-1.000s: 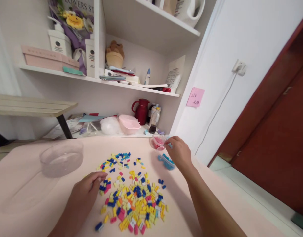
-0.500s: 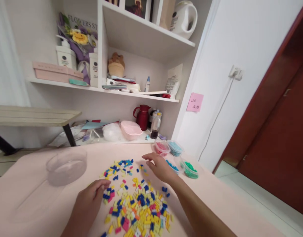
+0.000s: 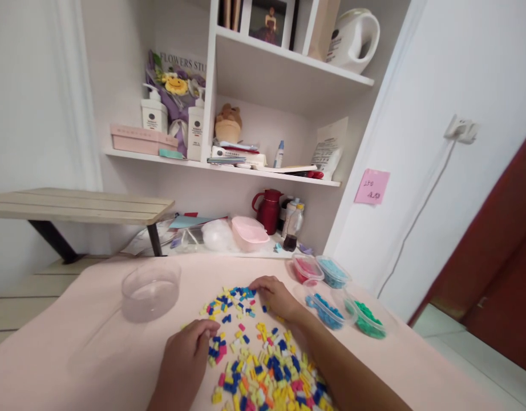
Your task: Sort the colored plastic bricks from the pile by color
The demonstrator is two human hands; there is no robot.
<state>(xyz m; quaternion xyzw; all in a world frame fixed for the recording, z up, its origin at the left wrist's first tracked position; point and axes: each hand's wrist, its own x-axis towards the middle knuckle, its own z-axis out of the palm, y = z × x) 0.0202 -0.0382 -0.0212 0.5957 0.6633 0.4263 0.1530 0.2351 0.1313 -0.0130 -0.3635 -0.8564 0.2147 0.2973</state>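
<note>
Small plastic blocks [image 3: 275,372] in yellow, dark blue, pink, orange and white lie in a wide heap on the pink surface [image 3: 117,374], in front of the person and between the two forearms. Each block is a short oblong, and their long axes point every way: some run left to right, some straight away from the person, many aslant, with no shared direction. Beyond the heap, a thinner patch of blocks [image 3: 235,299] forms a band that slants from near left to far right, its far end mostly blue.

The right hand [image 3: 280,299] reaches in from the right, fingers pointing left and bent down, the tips at the far right end of that band. The gap between thumb and fingers is narrow; whether a block is pinched there cannot be told. The left hand [image 3: 188,348] rests low with fingers drawn together, pointing right, its tips just beside a small cluster of pink, blue and yellow blocks. Whether it holds anything is hidden.

To the right stand four clear tubs: one with red blocks [image 3: 306,268], one with light blue, one with blue [image 3: 327,310] and one with green [image 3: 368,317]. The blue and green tubs' long axes slant from far left to near right. A round clear dish [image 3: 150,298] sits left of the band.
</note>
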